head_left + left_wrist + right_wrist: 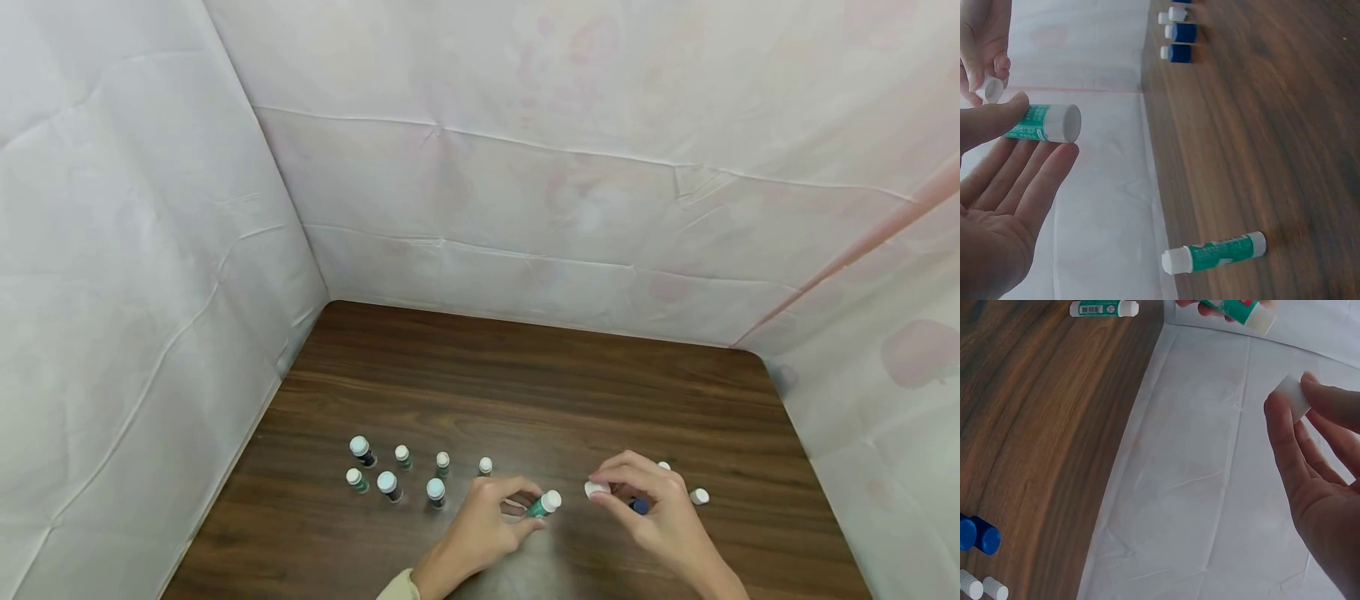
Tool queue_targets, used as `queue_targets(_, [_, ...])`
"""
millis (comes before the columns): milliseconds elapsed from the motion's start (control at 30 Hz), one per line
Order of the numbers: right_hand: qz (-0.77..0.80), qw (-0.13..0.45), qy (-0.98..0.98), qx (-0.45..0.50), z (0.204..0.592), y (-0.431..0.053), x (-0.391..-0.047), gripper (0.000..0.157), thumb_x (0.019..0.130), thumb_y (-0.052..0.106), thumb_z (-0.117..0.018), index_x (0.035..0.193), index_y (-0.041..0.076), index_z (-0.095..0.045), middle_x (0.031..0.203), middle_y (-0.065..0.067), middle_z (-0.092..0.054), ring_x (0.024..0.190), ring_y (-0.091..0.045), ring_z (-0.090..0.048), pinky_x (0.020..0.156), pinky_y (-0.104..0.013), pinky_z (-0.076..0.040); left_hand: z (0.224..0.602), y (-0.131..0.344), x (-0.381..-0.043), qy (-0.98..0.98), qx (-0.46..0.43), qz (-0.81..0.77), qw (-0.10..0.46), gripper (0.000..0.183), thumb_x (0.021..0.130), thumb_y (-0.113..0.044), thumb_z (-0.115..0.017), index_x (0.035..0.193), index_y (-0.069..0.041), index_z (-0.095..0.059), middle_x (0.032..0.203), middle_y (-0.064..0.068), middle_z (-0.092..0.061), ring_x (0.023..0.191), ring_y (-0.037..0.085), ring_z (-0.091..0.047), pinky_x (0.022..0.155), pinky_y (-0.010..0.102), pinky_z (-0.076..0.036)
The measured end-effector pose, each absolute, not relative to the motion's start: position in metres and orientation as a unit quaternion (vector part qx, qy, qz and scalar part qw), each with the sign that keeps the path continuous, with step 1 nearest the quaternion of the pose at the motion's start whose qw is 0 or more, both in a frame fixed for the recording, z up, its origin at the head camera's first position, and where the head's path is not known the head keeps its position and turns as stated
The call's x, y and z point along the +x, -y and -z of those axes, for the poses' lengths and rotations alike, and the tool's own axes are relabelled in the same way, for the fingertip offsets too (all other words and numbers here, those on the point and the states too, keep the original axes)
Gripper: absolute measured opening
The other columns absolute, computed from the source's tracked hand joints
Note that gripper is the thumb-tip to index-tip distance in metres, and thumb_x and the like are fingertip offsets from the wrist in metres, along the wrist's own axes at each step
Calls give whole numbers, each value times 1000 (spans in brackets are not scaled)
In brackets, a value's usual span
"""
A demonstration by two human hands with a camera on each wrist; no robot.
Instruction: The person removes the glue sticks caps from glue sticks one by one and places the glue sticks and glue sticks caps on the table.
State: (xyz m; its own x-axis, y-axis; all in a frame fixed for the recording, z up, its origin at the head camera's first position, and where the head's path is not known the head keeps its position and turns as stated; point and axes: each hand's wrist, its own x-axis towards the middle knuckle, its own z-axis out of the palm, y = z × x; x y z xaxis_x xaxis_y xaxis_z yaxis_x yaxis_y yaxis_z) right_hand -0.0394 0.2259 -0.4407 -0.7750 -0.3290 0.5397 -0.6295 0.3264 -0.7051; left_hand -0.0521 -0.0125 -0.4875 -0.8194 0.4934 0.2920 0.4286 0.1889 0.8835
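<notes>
My left hand (pixel 483 525) holds a green glue stick (pixel 542 505) with white ends between thumb and fingers, tilted above the table. In the left wrist view the glue stick (pixel 1038 122) shows its white base, its other end hidden behind the thumb. To the right, my right hand (pixel 656 508) pinches a small white cap (pixel 596 489) between thumb and fingertips. Cap and glue stick are apart. In the right wrist view, the white cap (pixel 1292 397) is up in the fingers, away from the glue stick (pixel 1232 309).
Several glue sticks (pixel 389 485) with white tops, some green and some dark, stand left of my left hand. One green glue stick (pixel 1225 251) stands nearest it. A blue cap (pixel 639 506) and white caps (pixel 700 497) lie around my right hand on the brown wooden table (pixel 525 375).
</notes>
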Motion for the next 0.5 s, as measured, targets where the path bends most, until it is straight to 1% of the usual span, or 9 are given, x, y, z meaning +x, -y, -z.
queue_targets(133, [-507,125,814,257,440,-226,-38,30,72,-10,-75,96,6,-70,92,-4,-63,69,-12,-62,57,-21,-54,493,15,-52,-768,284,-573,24,25,75,-3,-78,97,-6,-66,94,1,-69,84,7,-65,69,20,-55])
queue_targets(200, [-506,128,819,239,440,-227,-39,27,72,-9,-76,95,5,-70,91,-5,-63,70,-13,-62,57,-22,-54,496,16,-51,-766,277,-579,19,26,74,-2,-78,96,-7,-65,94,1,-68,85,8,-65,69,22,-55])
queue_targets(367, [-481,161,839,197,445,-231,-43,28,70,-10,-77,91,7,-70,89,-4,-64,72,-10,-60,56,-21,-53,505,20,-51,-762,253,-597,10,29,72,2,-79,94,-8,-64,92,3,-68,85,14,-66,70,24,-56])
queue_targets(433, [-469,170,850,172,448,-234,-45,28,69,-10,-77,90,7,-70,88,-3,-64,72,-10,-60,55,-21,-53,510,21,-51,-765,236,-599,15,30,72,5,-78,94,-9,-63,91,3,-68,85,14,-66,71,24,-56])
queue_targets(500, [-459,177,858,150,452,-238,-48,29,69,-11,-77,90,6,-70,87,-4,-64,72,-11,-60,56,-21,-54,515,23,-52,-774,218,-593,23,30,72,6,-77,93,-10,-63,92,1,-67,86,14,-66,72,24,-55])
